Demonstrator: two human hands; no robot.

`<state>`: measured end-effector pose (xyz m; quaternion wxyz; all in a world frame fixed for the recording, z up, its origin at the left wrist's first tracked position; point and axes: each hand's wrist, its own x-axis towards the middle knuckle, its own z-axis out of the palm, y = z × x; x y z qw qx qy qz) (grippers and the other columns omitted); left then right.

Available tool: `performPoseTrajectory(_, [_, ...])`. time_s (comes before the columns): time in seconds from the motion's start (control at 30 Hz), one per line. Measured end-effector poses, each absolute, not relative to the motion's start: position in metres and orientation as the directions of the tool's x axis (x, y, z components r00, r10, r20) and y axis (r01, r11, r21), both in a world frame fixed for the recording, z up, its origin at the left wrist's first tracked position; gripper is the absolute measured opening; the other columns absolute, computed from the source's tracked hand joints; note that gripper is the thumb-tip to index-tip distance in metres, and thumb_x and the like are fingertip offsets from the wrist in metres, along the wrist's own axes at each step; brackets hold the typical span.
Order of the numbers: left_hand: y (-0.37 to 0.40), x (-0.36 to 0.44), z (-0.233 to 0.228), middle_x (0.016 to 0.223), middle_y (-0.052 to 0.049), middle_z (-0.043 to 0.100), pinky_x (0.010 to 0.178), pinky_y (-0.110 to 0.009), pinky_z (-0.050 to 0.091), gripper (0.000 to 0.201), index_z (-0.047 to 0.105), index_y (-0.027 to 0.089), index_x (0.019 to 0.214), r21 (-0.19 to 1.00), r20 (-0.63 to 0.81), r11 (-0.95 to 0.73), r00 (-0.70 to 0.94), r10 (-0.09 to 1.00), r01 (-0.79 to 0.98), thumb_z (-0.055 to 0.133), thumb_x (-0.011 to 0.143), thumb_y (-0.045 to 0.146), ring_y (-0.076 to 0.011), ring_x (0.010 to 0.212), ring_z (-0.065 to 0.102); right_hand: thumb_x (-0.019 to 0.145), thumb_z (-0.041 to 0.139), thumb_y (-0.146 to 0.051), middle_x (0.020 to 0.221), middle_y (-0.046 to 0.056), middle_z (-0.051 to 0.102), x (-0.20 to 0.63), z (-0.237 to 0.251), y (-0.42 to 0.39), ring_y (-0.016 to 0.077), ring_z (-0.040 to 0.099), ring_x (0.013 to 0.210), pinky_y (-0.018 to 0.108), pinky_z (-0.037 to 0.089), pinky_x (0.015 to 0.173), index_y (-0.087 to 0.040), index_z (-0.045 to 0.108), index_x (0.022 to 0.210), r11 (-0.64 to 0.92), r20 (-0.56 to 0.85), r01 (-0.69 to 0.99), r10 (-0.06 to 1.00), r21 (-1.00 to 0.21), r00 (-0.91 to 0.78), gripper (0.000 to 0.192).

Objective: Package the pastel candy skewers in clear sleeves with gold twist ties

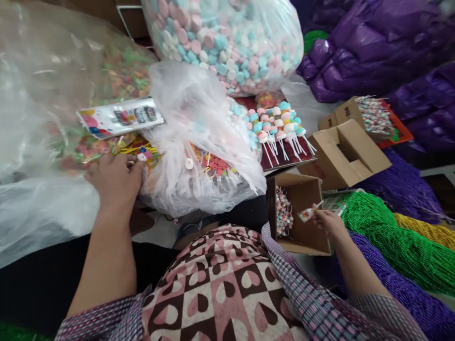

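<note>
My right hand pinches a small wrapped lollipop with a white stick, over an open cardboard box. Inside that box, wrapped lollipops are heaped along the left side. My left hand lies palm down at the edge of a clear bag of colourful gummy candies, its fingers apart and their tips partly hidden. Beside its fingertips are yellow twist ties and a printed silver packet. A thin white plastic bag covers red gummies to its right.
A big clear bag of pastel marshmallows stands at the back. Marshmallow skewers lie on a dark red board. At right are another cardboard box, an orange crate, green bead strands and purple bags.
</note>
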<state>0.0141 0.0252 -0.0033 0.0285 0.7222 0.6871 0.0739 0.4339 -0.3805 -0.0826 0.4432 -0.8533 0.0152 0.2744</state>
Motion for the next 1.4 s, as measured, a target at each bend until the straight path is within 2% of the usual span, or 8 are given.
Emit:
performPoseTrajectory(0.17, [0.029, 0.017, -0.003, 0.136, -0.008, 0.061, 0.104, -0.058, 0.034, 0.032, 0.064, 0.025, 0.097, 0.161, 0.103, -0.046, 0.029, 0.994, 0.986, 0.04, 0.087, 0.045, -0.0375, 0.126, 0.047, 0.049, 0.078, -0.03, 0.071, 0.0, 0.063, 0.435, -0.093, -0.368, 0.0168, 0.063, 0.056, 0.029, 0.047, 0.049, -0.024, 0.052, 0.075, -0.451, -0.395, -0.297, 0.139, -0.842, 0.908, 0.037])
performPoseTrajectory(0.4, [0.035, 0.013, -0.008, 0.124, -0.004, 0.068, 0.101, -0.057, 0.036, 0.032, 0.065, 0.028, 0.092, 0.217, 0.129, -0.094, 0.067, 0.989, 0.972, 0.036, 0.086, 0.042, -0.0354, 0.118, 0.054, 0.055, 0.081, -0.035, 0.083, 0.004, 0.07, 0.408, -0.06, -0.337, 0.0143, 0.065, 0.065, 0.027, 0.051, 0.058, -0.019, 0.066, 0.088, -0.306, -0.344, -0.259, 0.269, -0.916, 0.9, 0.04])
performPoseTrajectory(0.6, [0.033, 0.007, -0.006, 0.089, -0.005, 0.072, 0.086, -0.042, 0.043, 0.021, 0.062, 0.022, 0.074, 0.502, 0.236, -0.126, 0.005, 0.972, 0.856, 0.05, 0.079, 0.038, -0.0283, 0.094, 0.061, 0.072, 0.078, -0.034, 0.085, 0.004, 0.074, 0.358, 0.005, -0.291, 0.0143, 0.066, 0.068, 0.027, 0.054, 0.063, -0.022, 0.074, 0.091, -0.195, -0.257, -0.173, 0.591, -0.965, 0.765, 0.023])
performPoseTrajectory(0.73, [0.026, 0.0, -0.008, 0.086, -0.005, 0.068, 0.086, -0.039, 0.039, 0.027, 0.059, 0.021, 0.071, 0.557, 0.248, -0.18, 0.045, 0.968, 0.811, 0.046, 0.087, 0.038, -0.0247, 0.093, 0.06, 0.075, 0.078, -0.035, 0.079, 0.003, 0.075, 0.309, 0.036, -0.238, 0.0153, 0.067, 0.066, 0.028, 0.056, 0.061, -0.025, 0.077, 0.087, -0.115, -0.193, -0.167, 0.786, -0.979, 0.588, 0.016])
performPoseTrajectory(0.87, [0.025, -0.001, -0.014, 0.105, -0.011, 0.069, 0.094, -0.043, 0.038, 0.022, 0.064, 0.019, 0.084, 0.497, 0.26, -0.152, 0.021, 0.965, 0.854, 0.047, 0.09, 0.033, -0.0282, 0.109, 0.057, 0.079, 0.077, -0.036, 0.076, 0.002, 0.074, 0.252, 0.047, -0.173, 0.0139, 0.066, 0.063, 0.028, 0.056, 0.062, -0.025, 0.078, 0.086, -0.061, -0.117, -0.19, 0.947, -0.98, 0.299, 0.013])
performPoseTrajectory(1.07, [0.024, 0.007, -0.012, 0.114, -0.011, 0.068, 0.1, -0.048, 0.037, 0.017, 0.069, 0.022, 0.091, 0.279, 0.129, -0.089, 0.054, 0.99, 0.956, 0.054, 0.089, 0.03, -0.0337, 0.113, 0.056, 0.084, 0.072, -0.04, 0.077, 0.002, 0.075, 0.187, 0.051, -0.118, 0.0133, 0.066, 0.064, 0.028, 0.055, 0.062, -0.023, 0.076, 0.094, -0.064, -0.076, -0.235, 0.996, -0.97, 0.043, 0.02])
performPoseTrajectory(1.27, [0.023, 0.007, -0.007, 0.112, -0.013, 0.069, 0.098, -0.047, 0.038, 0.024, 0.069, 0.02, 0.09, 0.274, 0.128, -0.082, 0.049, 0.991, 0.958, 0.045, 0.094, 0.021, -0.0328, 0.111, 0.058, 0.082, 0.073, -0.04, 0.076, 0.002, 0.075, 0.179, 0.046, -0.101, 0.0131, 0.065, 0.062, 0.028, 0.053, 0.06, -0.021, 0.075, 0.092, -0.08, -0.09, -0.165, 0.995, -0.983, 0.049, 0.022])
performPoseTrajectory(1.4, [0.015, 0.006, -0.006, 0.117, -0.013, 0.067, 0.099, -0.047, 0.039, 0.024, 0.066, 0.019, 0.102, 0.284, 0.136, -0.111, 0.075, 0.988, 0.952, 0.054, 0.093, 0.037, -0.0344, 0.115, 0.055, 0.08, 0.073, -0.037, 0.074, 0.001, 0.074, 0.18, 0.044, -0.09, 0.0123, 0.064, 0.06, 0.026, 0.052, 0.058, -0.021, 0.075, 0.091, -0.044, -0.059, -0.143, 0.993, -0.989, 0.102, 0.02])
